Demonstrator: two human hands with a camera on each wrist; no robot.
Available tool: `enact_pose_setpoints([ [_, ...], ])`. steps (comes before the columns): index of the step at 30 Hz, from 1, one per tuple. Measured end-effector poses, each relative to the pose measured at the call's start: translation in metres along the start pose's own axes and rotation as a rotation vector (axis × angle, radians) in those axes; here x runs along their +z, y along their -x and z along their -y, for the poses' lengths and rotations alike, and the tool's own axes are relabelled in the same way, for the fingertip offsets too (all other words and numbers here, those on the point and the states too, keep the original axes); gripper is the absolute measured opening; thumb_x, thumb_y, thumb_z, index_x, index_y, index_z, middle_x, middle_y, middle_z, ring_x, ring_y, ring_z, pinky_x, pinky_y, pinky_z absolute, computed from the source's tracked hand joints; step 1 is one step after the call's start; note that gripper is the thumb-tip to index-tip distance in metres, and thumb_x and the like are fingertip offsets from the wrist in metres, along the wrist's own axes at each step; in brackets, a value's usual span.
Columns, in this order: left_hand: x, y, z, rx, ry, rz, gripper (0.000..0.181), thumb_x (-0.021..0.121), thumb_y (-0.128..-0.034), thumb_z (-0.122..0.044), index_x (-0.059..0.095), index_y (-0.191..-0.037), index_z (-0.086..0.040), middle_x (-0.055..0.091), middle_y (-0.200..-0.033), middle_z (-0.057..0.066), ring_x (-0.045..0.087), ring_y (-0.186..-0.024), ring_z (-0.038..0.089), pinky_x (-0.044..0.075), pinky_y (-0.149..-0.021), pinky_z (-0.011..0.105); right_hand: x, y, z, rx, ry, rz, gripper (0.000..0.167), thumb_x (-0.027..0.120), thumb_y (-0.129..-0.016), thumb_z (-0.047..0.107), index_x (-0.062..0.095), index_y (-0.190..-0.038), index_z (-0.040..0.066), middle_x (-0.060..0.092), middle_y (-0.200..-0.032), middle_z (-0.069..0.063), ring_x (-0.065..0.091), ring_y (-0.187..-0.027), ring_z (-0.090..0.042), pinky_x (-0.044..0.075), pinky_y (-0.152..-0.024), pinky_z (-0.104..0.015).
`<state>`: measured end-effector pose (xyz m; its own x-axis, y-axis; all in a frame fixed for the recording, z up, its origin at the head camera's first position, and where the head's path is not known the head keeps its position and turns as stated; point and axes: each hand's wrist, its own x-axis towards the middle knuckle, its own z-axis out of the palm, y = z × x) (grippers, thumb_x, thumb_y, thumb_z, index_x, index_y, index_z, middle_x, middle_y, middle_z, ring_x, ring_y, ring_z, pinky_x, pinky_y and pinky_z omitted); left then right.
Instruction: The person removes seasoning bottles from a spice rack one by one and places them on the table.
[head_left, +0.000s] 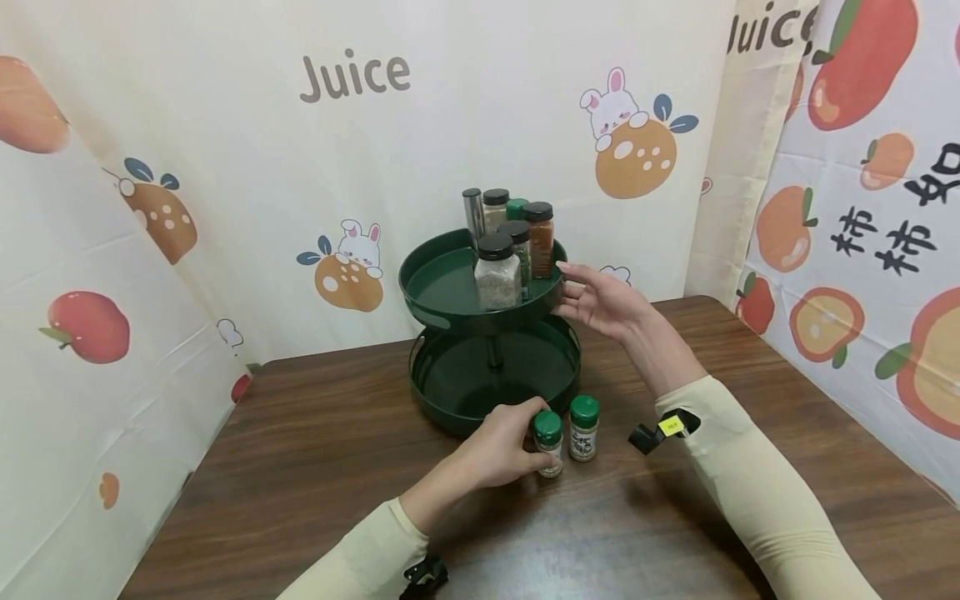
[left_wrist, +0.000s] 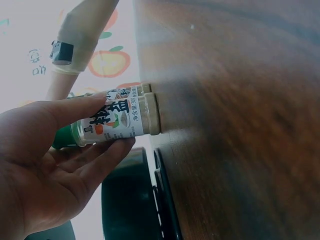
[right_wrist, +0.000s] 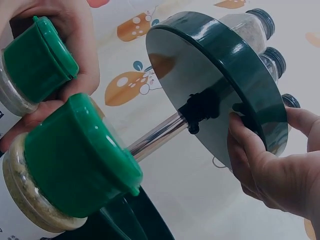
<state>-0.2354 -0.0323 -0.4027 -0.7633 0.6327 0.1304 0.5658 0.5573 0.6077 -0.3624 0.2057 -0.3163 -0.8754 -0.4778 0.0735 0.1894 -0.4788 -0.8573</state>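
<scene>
My left hand (head_left: pixel 504 446) pinches a small spice jar (head_left: pixel 548 446) with a green cap between thumb and fingers, at the tabletop. In the left wrist view the label of this jar (left_wrist: pixel 115 120) faces the camera. Just right of it stands a second green-capped spice jar (head_left: pixel 583 429), which no hand touches. My right hand (head_left: pixel 603 302) grips the right rim of the upper tier of a dark green two-tier turntable (head_left: pixel 442 279). From below, in the right wrist view, its fingers (right_wrist: pixel 245 137) curl at the rim of the upper tier (right_wrist: pixel 220 45).
Several spice jars stand on the upper tier, among them a square black-capped jar (head_left: pixel 497 275) and a red-brown one (head_left: pixel 540 242). The lower tier (head_left: pixel 442 412) sits behind my left hand on the wooden table (head_left: pixel 315 500). A printed curtain (head_left: pixel 480 125) hangs behind.
</scene>
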Motion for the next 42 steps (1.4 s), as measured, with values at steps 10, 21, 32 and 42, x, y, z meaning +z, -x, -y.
enact_pose_setpoints([
  [10,0.002,0.002,-0.005,-0.011,0.003,-0.006,0.039,0.088,-0.0898,-0.021,0.061,-0.118,-0.016,0.064,-0.092,-0.009,0.062,-0.078,0.008,0.051,-0.069,0.021,0.005,0.006,0.002,0.025,0.014,0.002,0.06,0.058,-0.11,0.018,0.026,-0.16,0.01,0.059,-0.13,-0.017,0.071,-0.108,-0.023,0.061,-0.089,-0.038],
  [21,0.003,0.002,-0.011,-0.014,0.012,-0.015,0.041,0.089,-0.0886,-0.021,0.061,-0.117,-0.015,0.064,-0.091,-0.01,0.06,-0.076,0.003,0.052,-0.069,0.021,0.01,0.011,0.004,0.055,0.023,-0.007,0.069,0.062,-0.108,0.018,0.021,-0.162,0.011,0.06,-0.13,-0.018,0.074,-0.106,-0.024,0.061,-0.09,-0.039],
  [32,-0.005,0.006,-0.024,-0.003,0.034,-0.04,0.053,0.086,-0.0906,-0.04,0.062,-0.128,-0.01,0.068,-0.095,0.001,0.062,-0.073,0.009,0.052,-0.066,0.022,0.009,0.013,0.004,0.062,0.036,0.005,0.063,0.063,-0.107,0.018,0.026,-0.158,0.009,0.062,-0.122,-0.017,0.074,-0.1,-0.023,0.062,-0.088,-0.038],
  [42,-0.028,0.014,-0.037,-0.042,0.052,-0.127,0.054,0.082,-0.0927,-0.044,0.063,-0.132,-0.013,0.069,-0.126,0.007,0.069,-0.111,0.019,0.057,-0.096,0.034,0.009,0.017,0.005,0.064,0.054,0.007,0.068,0.065,-0.106,0.019,0.024,-0.159,0.009,0.061,-0.125,-0.018,0.074,-0.104,-0.024,0.061,-0.089,-0.038],
])
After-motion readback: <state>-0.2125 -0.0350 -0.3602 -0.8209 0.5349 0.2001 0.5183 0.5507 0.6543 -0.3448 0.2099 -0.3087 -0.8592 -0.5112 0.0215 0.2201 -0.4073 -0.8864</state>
